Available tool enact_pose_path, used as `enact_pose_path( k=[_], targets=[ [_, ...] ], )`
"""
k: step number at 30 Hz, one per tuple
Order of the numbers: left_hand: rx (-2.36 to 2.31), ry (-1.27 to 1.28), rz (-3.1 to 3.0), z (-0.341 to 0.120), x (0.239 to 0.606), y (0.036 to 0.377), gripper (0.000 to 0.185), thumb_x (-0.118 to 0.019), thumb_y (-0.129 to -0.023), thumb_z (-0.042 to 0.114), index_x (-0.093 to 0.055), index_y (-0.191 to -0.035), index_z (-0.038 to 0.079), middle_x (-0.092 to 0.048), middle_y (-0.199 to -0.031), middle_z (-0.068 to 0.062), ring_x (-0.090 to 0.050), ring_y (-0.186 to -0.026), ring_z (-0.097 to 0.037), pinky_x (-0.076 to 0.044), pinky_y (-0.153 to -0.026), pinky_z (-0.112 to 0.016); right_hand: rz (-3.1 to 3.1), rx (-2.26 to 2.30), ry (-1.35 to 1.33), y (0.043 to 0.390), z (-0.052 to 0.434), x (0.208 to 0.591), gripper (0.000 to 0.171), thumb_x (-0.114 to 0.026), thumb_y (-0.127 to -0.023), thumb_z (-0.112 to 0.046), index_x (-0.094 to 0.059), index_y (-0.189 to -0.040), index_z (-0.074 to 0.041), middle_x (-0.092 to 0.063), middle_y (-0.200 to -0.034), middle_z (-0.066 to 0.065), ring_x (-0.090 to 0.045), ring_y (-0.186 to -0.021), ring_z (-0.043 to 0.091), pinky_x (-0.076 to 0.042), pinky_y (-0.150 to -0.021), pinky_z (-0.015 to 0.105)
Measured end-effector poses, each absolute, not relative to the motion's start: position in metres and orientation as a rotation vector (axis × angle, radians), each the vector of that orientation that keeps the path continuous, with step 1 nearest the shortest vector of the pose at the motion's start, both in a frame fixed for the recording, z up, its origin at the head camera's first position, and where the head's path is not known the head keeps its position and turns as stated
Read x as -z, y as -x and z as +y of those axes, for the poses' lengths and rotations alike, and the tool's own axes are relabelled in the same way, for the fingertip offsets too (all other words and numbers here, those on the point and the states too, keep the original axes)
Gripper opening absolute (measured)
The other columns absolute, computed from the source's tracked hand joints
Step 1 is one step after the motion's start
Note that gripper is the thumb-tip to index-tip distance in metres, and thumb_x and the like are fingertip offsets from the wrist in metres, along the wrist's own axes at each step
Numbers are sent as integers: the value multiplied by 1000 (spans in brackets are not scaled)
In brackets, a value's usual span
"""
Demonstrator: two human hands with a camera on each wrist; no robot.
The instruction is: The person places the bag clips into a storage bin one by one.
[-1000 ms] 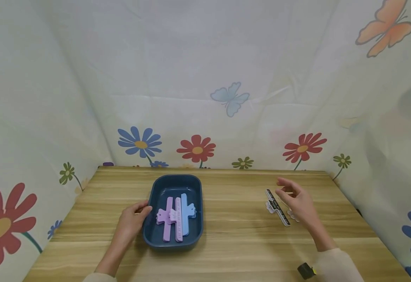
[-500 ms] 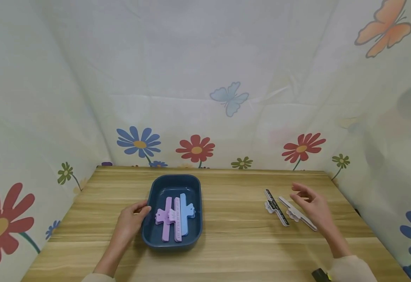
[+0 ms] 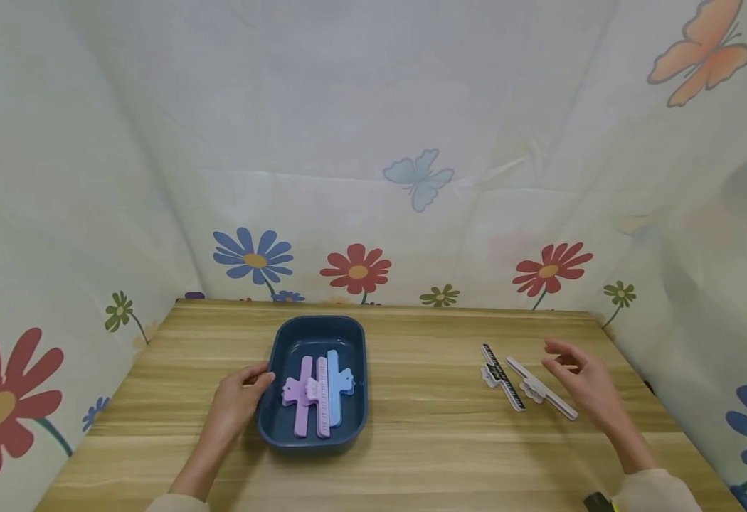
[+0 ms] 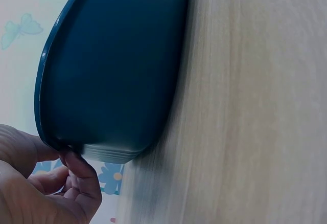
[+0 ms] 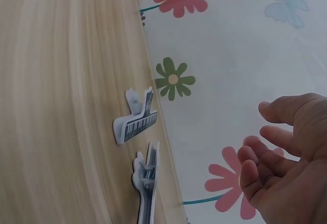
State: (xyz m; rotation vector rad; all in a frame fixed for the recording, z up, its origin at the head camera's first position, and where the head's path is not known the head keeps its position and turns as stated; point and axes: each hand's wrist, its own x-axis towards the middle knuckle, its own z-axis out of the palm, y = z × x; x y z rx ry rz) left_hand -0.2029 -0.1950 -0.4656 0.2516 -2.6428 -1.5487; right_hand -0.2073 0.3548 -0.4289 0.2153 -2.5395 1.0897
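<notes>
My left hand [image 3: 235,400] pinches the left rim of a dark blue tray [image 3: 312,448]; in the left wrist view, thumb and finger meet at the tray's edge [image 4: 43,60]. Inside the tray lie a purple clip [image 3: 301,419], a pink clip [image 3: 324,419] with small markings and a light blue clip [image 3: 334,363]. My right hand [image 3: 587,384] hovers above the table's right side, fingers loosely bent, holding nothing. Beside it lie a white clip [image 3: 555,402] and a black-and-white clip with piano-key markings [image 3: 508,387], also seen as the piano-key clip [image 5: 140,125] in the right wrist view.
The wood-grain table [image 3: 425,441] ends at a fabric backdrop [image 3: 322,128] printed with flowers and butterflies. A small dark object with a yellow edge [image 3: 597,502] shows by the right sleeve [image 3: 655,492].
My right hand has moved right and slightly toward me, away from the clips, uncovering the white one. My left hand stays on the tray rim.
</notes>
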Motion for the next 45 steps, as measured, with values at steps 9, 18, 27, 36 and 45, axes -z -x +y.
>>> enact_pose_path(
  k=[9, 18, 27, 36, 45],
  targets=[
    [1553, -259, -2650, -195, 465, 203, 45, -58, -106, 23, -58, -140, -7, -61, -132, -30, -61, -112, -38, -50, -99, -54, -2599, -1014, -208, 207, 363, 436, 34, -70, -99, -9, -65, -128, 9, -69, -118, 26, -56, -88, 1, -48, -74, 14],
    [1550, -264, -2654, -195, 467, 203, 44, -58, -106, 22, -58, -140, -7, -61, -133, -30, -60, -114, -39, -49, -100, -54, -2644, -997, -255, 206, 367, 446, 33, -73, -94, -2, -66, -125, 11, -69, -115, 27, -60, -87, 6, -52, -71, 21],
    [1537, -248, -2652, -195, 466, 203, 44, -58, -106, 21, -58, -140, -8, -61, -133, -31, -61, -113, -40, -49, -100, -55, -2654, -930, -314, 207, 369, 457, 33, -76, -90, 2, -68, -121, 10, -71, -111, 26, -61, -85, 6, -52, -68, 25],
    [1548, -253, -2651, -194, 466, 203, 44, -58, -106, 21, -58, -140, -8, -60, -134, -31, -61, -114, -39, -49, -100, -54, -2687, -887, -355, 209, 370, 461, 32, -78, -88, 2, -69, -117, 11, -71, -109, 25, -64, -86, 19, -52, -66, 27],
    [1552, -260, -2654, -195, 467, 202, 45, -57, -107, 22, -57, -142, -7, -60, -135, -30, -60, -114, -39, -49, -101, -54, -2718, -878, -441, 214, 373, 469, 35, -78, -84, 8, -69, -118, 11, -70, -109, 24, -64, -89, 36, -52, -62, 27]
  ],
)
